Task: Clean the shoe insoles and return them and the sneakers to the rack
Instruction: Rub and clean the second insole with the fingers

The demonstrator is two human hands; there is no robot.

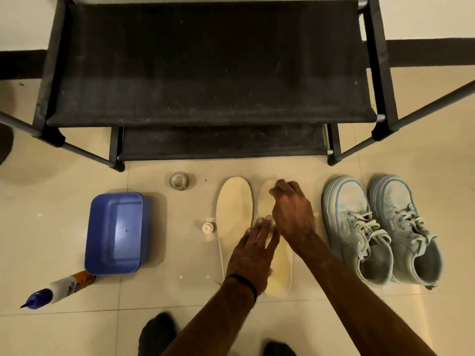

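The right insole (280,255) was pressed flat by the straight-fingered left hand (253,255); the curled right hand (293,214) rubbed its toe, any held item unseen.

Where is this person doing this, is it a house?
Probably a home, perhaps by an entrance. A black shoe rack stands on a tiled floor, with pale blue sneakers and two insoles laid in front of it.

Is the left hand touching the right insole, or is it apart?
Touching. The head view shows the left hand with straight fingers lying flat on the right insole.
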